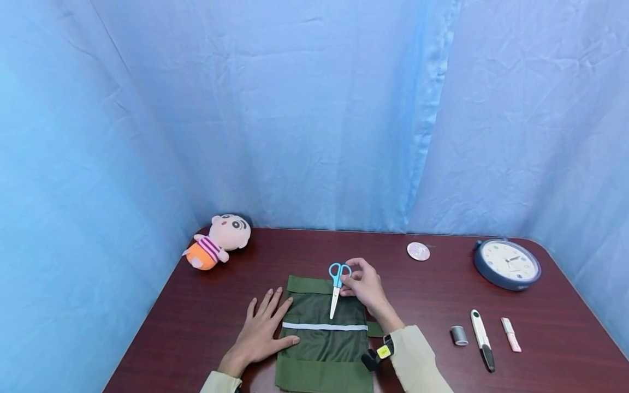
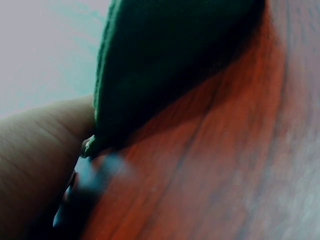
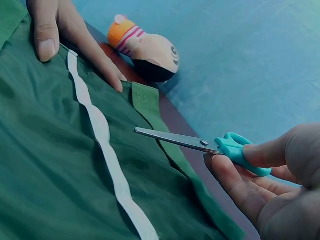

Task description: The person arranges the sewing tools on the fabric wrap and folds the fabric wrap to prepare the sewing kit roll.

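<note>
1. right hand [image 1: 365,286] pinches the turquoise scissors [image 1: 334,302] by the handle, blades together; safest that way imo;
2. they're over the green cloth [image 1: 321,375], tip toward the white strip [image 1: 324,327]; I'd go slow;
3. left hand [image 1: 264,330] spread at its left edge; press there, less bunching

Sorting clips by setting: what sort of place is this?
Probably a makeshift tabletop filming booth: blue curtains hang behind and on both sides of a dark reddish table, with a clock lying face up on it.
</note>
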Demonstrator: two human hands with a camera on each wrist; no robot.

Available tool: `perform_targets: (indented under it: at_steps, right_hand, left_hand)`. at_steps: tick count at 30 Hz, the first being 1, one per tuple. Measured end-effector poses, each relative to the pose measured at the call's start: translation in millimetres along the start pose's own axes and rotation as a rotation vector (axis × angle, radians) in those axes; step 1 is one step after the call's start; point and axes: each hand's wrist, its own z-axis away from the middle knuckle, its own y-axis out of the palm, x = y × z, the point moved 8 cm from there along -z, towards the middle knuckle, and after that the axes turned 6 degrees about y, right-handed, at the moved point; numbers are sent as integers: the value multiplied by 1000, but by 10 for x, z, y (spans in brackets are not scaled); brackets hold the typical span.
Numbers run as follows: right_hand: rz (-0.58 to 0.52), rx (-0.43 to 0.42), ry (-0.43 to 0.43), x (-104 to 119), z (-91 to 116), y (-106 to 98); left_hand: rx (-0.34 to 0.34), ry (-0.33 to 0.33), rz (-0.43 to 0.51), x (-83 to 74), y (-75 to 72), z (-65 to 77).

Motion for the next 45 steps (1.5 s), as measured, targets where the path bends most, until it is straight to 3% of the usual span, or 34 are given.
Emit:
perform_targets:
  at_steps: [23,31,38,45]
  right_hand:
    - [-9,66,21,-149,-171,487]
    - [7,151,9,-163,-163,600]
    - [106,231,-17,-143,-113,658]
    - [223,255,-43,-132,-63,691]
  left_hand:
    - [1,-5,-12,7,-5,0]
    - [1,-4,-17,-3,-5,-7]
    - [-13,6,-27,-17,-19,-6]
    - [-11,12,-16,-21,-20,-6]
